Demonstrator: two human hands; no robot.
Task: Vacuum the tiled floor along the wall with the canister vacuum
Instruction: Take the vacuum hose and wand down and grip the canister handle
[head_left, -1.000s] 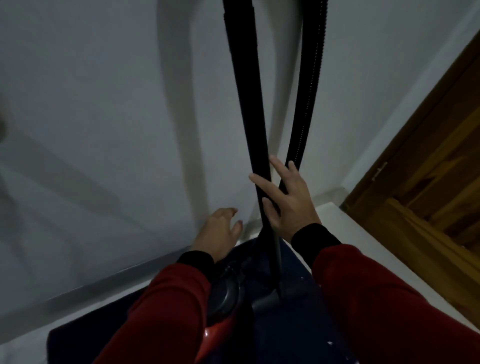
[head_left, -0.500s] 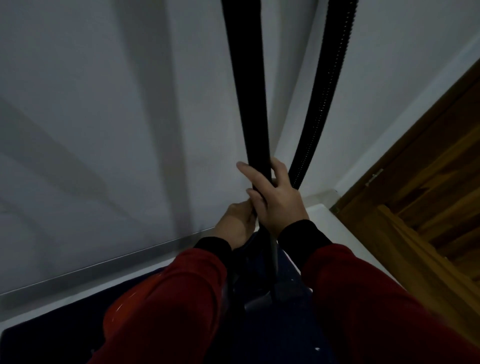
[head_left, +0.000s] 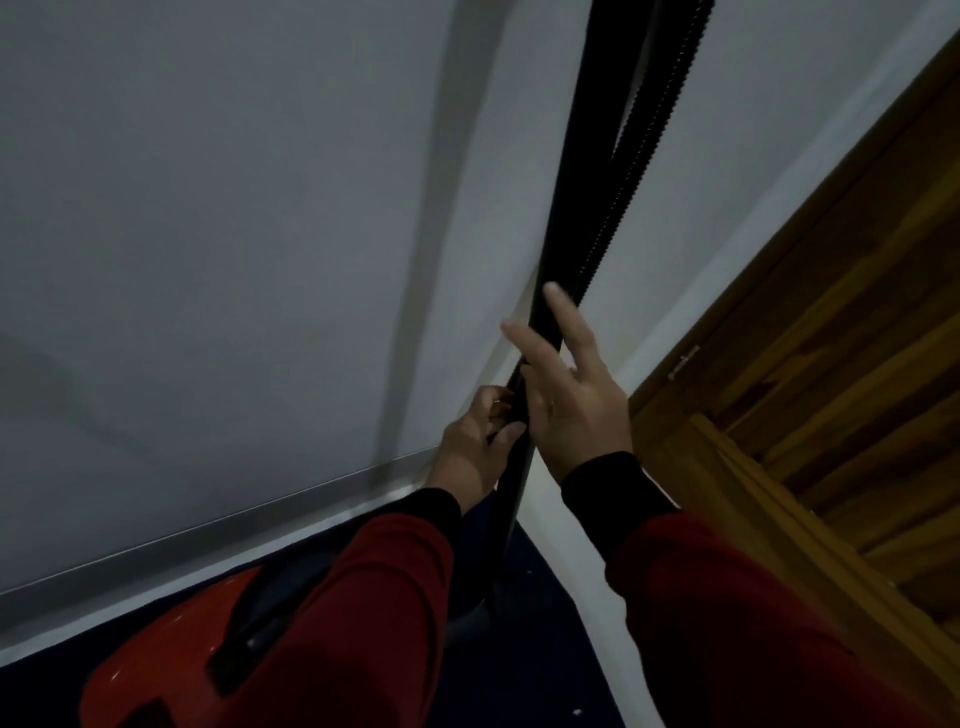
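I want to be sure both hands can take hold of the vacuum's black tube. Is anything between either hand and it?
Nothing visible is. The left hand already grips the black tube, fingers curled round it. The right hand lies against the tube just above, fingers straight. The ribbed hose runs beside the tube on its right, higher up, not between.

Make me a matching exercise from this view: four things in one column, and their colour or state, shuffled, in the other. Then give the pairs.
Things:
1. vacuum wand
2. canister vacuum
3. door
4. left hand

Colour or state:
A. red body, low by the wall
B. brown wood
C. black, upright
D. fingers curled round the wand

Pairs: 1-C, 2-A, 3-B, 4-D
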